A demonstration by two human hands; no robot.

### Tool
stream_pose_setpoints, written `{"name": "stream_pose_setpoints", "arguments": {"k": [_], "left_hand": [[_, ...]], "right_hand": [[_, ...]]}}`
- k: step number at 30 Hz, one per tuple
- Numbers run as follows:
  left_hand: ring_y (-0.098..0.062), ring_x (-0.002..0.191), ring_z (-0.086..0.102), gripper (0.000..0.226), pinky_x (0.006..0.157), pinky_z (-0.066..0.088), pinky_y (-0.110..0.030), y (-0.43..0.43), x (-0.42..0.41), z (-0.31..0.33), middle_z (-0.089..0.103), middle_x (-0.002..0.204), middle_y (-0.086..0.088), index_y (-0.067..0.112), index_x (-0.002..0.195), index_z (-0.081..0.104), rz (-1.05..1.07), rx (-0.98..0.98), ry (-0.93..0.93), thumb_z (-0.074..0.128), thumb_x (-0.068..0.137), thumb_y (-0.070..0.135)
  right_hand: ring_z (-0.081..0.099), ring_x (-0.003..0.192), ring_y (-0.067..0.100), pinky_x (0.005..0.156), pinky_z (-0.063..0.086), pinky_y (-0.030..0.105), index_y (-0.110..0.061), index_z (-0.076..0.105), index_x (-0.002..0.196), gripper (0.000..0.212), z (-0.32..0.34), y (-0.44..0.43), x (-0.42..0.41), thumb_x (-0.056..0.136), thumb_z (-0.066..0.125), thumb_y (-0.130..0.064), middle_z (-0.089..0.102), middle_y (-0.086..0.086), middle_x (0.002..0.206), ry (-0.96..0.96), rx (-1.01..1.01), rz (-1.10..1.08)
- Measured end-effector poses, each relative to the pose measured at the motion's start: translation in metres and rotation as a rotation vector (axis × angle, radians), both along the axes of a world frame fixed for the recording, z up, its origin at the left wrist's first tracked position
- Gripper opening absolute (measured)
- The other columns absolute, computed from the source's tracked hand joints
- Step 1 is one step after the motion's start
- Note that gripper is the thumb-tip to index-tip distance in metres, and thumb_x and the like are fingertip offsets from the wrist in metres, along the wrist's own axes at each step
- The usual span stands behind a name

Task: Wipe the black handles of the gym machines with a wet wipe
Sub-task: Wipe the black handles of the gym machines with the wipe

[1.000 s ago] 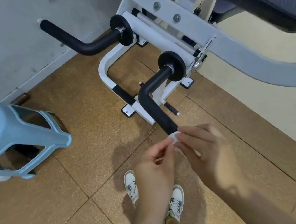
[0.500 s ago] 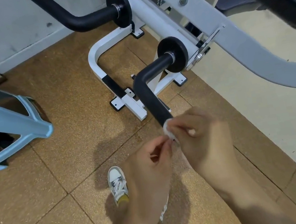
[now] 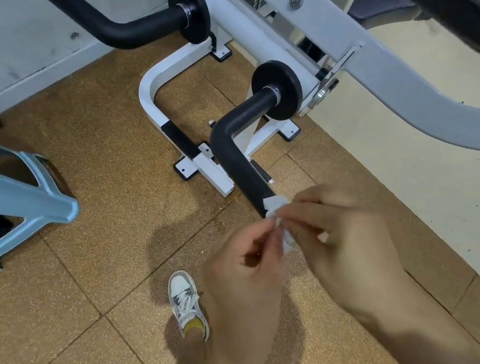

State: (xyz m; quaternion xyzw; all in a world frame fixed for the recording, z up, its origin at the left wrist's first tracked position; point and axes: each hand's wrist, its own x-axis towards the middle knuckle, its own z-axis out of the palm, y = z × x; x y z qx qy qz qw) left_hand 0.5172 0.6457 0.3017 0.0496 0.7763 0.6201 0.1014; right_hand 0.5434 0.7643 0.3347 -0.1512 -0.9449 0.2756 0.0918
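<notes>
**Two hands pinch a small wet wipe at the free end of a black gym handle**

Head view, looking down at a brown tiled floor (image 3: 72, 302). Just below the picture's centre, toward five o'clock, a crumpled white wet wipe (image 3: 275, 203) is held between both hands. The left hand (image 3: 241, 279) comes up from six o'clock, and its fingers (image 3: 259, 232) are curled and pinch the wipe's lower edge. The right hand (image 3: 349, 243) comes in from four o'clock. Its fingers (image 3: 299, 208) are pressed together on the wipe's upper part.

The wipe's top edge touches or overlaps the free end of the near handle (image 3: 239, 166); actual contact cannot be confirmed. From the wipe, this handle runs toward eleven o'clock, then bends toward two o'clock to a black disc (image 3: 277, 91) on the white machine frame (image 3: 317, 21). A second black handle (image 3: 127, 31) lies at twelve o'clock, well apart from the hands. A light blue stool (image 3: 21, 200) stands at nine o'clock, and a white shoe (image 3: 184, 297) at seven o'clock.

The wipe looks bunched, so the step in hand appears to be opening it. It would probably clean best spread flat, wrapped around the near handle's end, then drawn toward the bend with a twisting grip. The far handle appears untouched.
</notes>
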Motion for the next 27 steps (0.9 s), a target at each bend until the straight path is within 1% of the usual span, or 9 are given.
{"name": "stream_pose_setpoints", "arguments": {"k": [2, 4, 6, 9, 14, 16, 20, 24, 27], "left_hand": [[-0.014, 0.063, 0.068, 0.017, 0.058, 0.057, -0.027, 0.005, 0.003, 0.004, 0.072, 0.069, 0.001, 0.026, 0.077, 0.075, 0.117, 0.194, -0.268, 0.072, 0.080, 0.009], [-0.013, 0.060, 0.067, 0.015, 0.056, 0.055, -0.023, 0.010, -0.001, 0.001, 0.072, 0.067, -0.002, 0.019, 0.073, 0.074, 0.226, 0.281, -0.373, 0.071, 0.081, 0.006], [-0.013, 0.063, 0.068, 0.014, 0.058, 0.054, -0.021, 0.011, -0.005, 0.000, 0.072, 0.072, -0.003, 0.017, 0.080, 0.073, 0.239, 0.300, -0.363, 0.069, 0.083, 0.005], [-0.014, 0.074, 0.070, 0.021, 0.065, 0.054, -0.023, 0.012, 0.002, 0.001, 0.073, 0.086, -0.001, 0.021, 0.092, 0.072, 0.191, 0.310, -0.336, 0.067, 0.084, 0.002], [-0.023, 0.089, 0.071, 0.027, 0.078, 0.057, -0.034, 0.016, -0.002, 0.001, 0.075, 0.095, -0.004, 0.022, 0.108, 0.073, 0.220, 0.339, -0.372, 0.067, 0.085, 0.009], [-0.024, 0.087, 0.071, 0.024, 0.077, 0.057, -0.036, 0.014, -0.011, 0.000, 0.075, 0.091, -0.004, 0.023, 0.104, 0.074, 0.234, 0.329, -0.348, 0.069, 0.084, 0.010], [-0.021, 0.071, 0.069, 0.027, 0.066, 0.056, -0.030, 0.010, -0.008, 0.005, 0.072, 0.077, -0.005, 0.032, 0.085, 0.074, 0.156, 0.242, -0.306, 0.072, 0.080, 0.006], [-0.012, 0.074, 0.069, 0.038, 0.066, 0.054, -0.020, 0.010, -0.019, 0.012, 0.073, 0.080, 0.005, 0.043, 0.091, 0.072, 0.130, 0.257, -0.303, 0.069, 0.083, 0.006], [-0.014, 0.074, 0.069, 0.025, 0.073, 0.059, -0.036, 0.008, -0.034, 0.006, 0.072, 0.077, 0.005, 0.034, 0.091, 0.073, 0.118, 0.192, -0.255, 0.073, 0.080, 0.012]], "right_hand": [[0.061, 0.073, 0.010, 0.060, 0.051, 0.026, -0.020, 0.076, 0.080, 0.013, -0.002, -0.010, -0.006, 0.081, 0.065, -0.013, 0.064, -0.007, 0.086, 0.021, 0.002, -0.004], [0.061, 0.074, 0.013, 0.062, 0.053, 0.030, -0.018, 0.075, 0.078, 0.013, -0.007, -0.013, -0.017, 0.081, 0.065, -0.012, 0.062, -0.006, 0.085, 0.028, -0.064, 0.003], [0.061, 0.077, 0.012, 0.064, 0.052, 0.028, -0.021, 0.076, 0.080, 0.008, -0.010, -0.012, -0.020, 0.081, 0.070, -0.015, 0.060, -0.007, 0.086, 0.000, -0.168, -0.009], [0.057, 0.080, 0.004, 0.067, 0.044, 0.011, -0.028, 0.076, 0.081, 0.008, -0.003, -0.010, -0.008, 0.077, 0.077, -0.021, 0.057, -0.014, 0.087, -0.053, -0.306, -0.079], [0.058, 0.073, -0.001, 0.064, 0.043, 0.010, -0.034, 0.068, 0.066, 0.025, -0.002, -0.007, -0.041, 0.077, 0.075, -0.012, 0.061, -0.013, 0.083, -0.136, -0.375, -0.135], [0.060, 0.073, 0.002, 0.064, 0.049, 0.018, -0.033, 0.067, 0.068, 0.024, 0.001, -0.004, -0.051, 0.079, 0.073, -0.013, 0.063, -0.012, 0.082, -0.172, -0.397, -0.127], [0.060, 0.066, -0.005, 0.056, 0.043, 0.011, -0.032, 0.068, 0.071, 0.017, 0.018, 0.010, -0.037, 0.080, 0.074, -0.020, 0.064, -0.018, 0.069, -0.379, -0.392, 0.000], [0.059, 0.064, -0.005, 0.055, 0.044, 0.007, -0.029, 0.068, 0.070, 0.020, 0.007, 0.009, -0.062, 0.082, 0.071, -0.013, 0.064, -0.015, 0.067, -0.317, -0.405, -0.075], [0.060, 0.065, 0.000, 0.055, 0.046, 0.009, -0.023, 0.071, 0.080, 0.012, -0.002, 0.004, -0.063, 0.083, 0.069, -0.012, 0.065, -0.008, 0.078, -0.225, -0.418, -0.137]]}}
